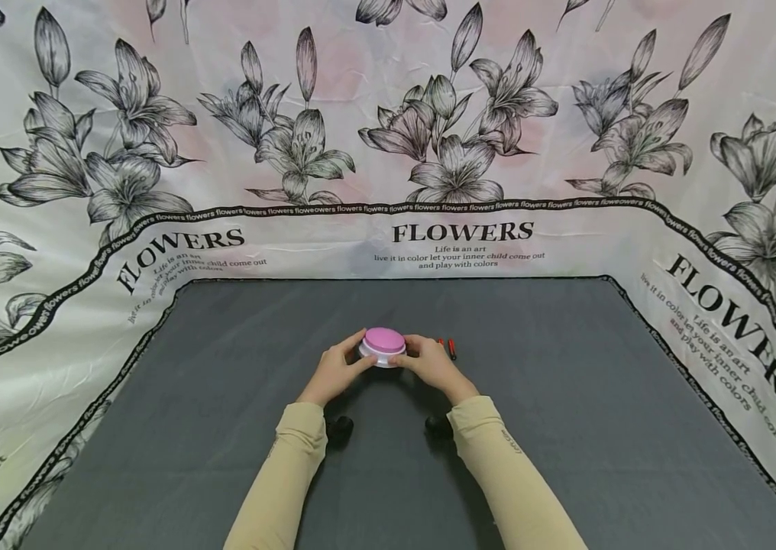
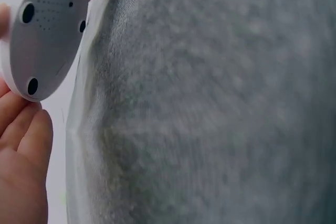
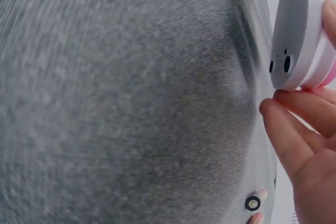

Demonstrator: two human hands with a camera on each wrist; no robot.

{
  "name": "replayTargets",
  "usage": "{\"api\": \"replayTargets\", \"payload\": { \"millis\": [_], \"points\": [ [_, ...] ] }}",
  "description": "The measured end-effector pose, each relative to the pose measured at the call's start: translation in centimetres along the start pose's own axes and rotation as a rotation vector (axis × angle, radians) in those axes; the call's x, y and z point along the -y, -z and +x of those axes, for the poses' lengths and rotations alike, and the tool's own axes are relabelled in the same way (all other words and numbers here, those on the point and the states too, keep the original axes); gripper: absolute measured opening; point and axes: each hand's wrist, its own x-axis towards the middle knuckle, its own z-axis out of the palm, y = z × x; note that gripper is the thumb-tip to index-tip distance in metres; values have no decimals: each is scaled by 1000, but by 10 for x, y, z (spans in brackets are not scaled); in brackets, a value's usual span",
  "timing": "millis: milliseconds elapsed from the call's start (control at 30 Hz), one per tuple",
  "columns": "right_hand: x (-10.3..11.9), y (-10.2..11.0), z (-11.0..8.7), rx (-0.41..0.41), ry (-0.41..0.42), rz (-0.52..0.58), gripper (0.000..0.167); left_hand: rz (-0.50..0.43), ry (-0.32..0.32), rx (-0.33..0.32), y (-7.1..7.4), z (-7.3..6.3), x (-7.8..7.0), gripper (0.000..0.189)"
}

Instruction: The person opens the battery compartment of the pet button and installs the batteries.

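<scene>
Here I have the button (image 1: pixel 383 350) up off the grey table (image 1: pixel 567 397), my left hand (image 1: pixel 334 373) and right hand (image 1: pixel 434 363) pinching it from opposite sides between thumb and fingers. That shared grip likely keeps it steady while leaving the pink top (image 1: pixel 385 338) and the underside (image 2: pixel 50 59) uncovered; the red sticks (image 1: pixel 453 350), just beside my right hand, look parked within easy reach.
</scene>
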Motion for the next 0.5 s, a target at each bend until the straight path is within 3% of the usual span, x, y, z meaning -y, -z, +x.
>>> {"api": "replayTargets", "payload": {
  "millis": [233,500],
  "points": [
    [2,2,0,-12,-34,37,58,4,-13,-23,1,-1,-4,64],
    [8,5,0,-24,-96,40,61,28,23,-82,-2,-3,-16,67]
  ]
}}
